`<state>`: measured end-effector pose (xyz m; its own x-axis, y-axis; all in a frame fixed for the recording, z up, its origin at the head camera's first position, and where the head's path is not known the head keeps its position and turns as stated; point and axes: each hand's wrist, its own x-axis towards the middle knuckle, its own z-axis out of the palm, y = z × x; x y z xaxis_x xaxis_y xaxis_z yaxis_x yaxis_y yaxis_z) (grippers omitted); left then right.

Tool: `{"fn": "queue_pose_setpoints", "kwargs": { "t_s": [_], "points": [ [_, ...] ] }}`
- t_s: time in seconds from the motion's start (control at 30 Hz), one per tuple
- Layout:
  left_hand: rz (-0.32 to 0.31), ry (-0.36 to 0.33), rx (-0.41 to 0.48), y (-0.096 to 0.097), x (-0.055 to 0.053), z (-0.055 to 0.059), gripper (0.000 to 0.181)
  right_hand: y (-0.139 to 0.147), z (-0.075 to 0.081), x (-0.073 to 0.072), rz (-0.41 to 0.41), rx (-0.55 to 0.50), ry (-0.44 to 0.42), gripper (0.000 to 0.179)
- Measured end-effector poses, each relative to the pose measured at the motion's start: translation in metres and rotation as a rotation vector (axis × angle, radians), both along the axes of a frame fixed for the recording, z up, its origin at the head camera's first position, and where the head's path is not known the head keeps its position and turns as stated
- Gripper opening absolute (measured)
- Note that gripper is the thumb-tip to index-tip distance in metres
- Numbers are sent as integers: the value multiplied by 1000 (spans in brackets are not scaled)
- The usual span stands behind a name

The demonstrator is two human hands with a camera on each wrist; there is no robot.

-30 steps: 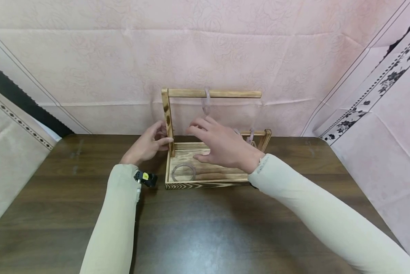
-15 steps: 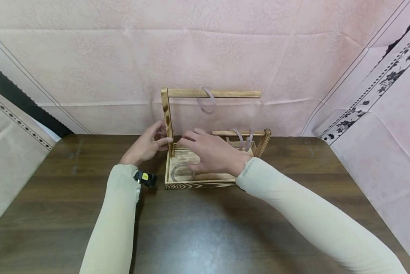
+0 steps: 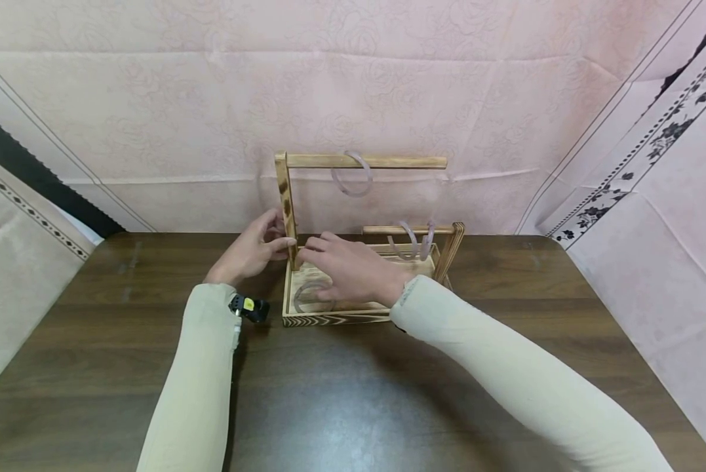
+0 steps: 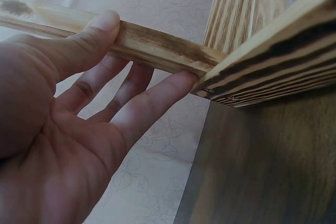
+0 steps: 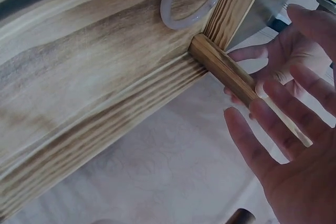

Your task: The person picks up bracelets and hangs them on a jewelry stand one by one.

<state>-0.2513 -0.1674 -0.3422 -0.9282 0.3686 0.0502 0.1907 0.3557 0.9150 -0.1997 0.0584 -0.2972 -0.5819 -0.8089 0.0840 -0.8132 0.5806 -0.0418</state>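
A wooden stand has an upright post (image 3: 288, 203), a long upper bar (image 3: 406, 162) and a shallow tray (image 3: 329, 320). My left hand (image 3: 249, 249) grips the post near its foot, thumb on one side and fingers on the other, plain in the left wrist view. Over the tray's left part hovers my right hand (image 3: 353, 272), its fingers spread and holding nothing in the right wrist view. Beneath it, a translucent pale bangle (image 5: 167, 10) lies in the tray, partly hidden in the head view. Another bangle (image 3: 368, 176) hangs from the upper bar.
At the stand's back right, a lower bar (image 3: 382, 230) carries two more pale bangles (image 3: 428, 241), with a slanted post (image 3: 450, 252) at its right end. The stand sits at the far edge of the brown table (image 3: 329, 393), before a pink patterned cloth (image 3: 211, 118).
My right hand has moved left and down toward the post, uncovering the lower bar. The bangle on the upper bar has turned from nearly edge-on to a rounder view. My left hand stays put.
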Motion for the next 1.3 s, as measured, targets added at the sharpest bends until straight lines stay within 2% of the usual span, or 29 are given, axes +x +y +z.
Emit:
{"fn": "queue_pose_setpoints", "kwargs": {
  "t_s": [0.2,0.43,0.83,1.3],
  "points": [
    [2,-1,-1,-1,0,0,27,-3,-5,-2,-1,-12,-33,48],
    [4,-2,-17,0,2,2,29,-4,-11,-4,-12,29,-47,49],
    [6,1,-17,0,1,0,34,-6,-22,-6,38,69,-67,54],
    [8,6,-21,0,1,0,37,-8,-22,-10,24,119,-104,54]
  ]
}}
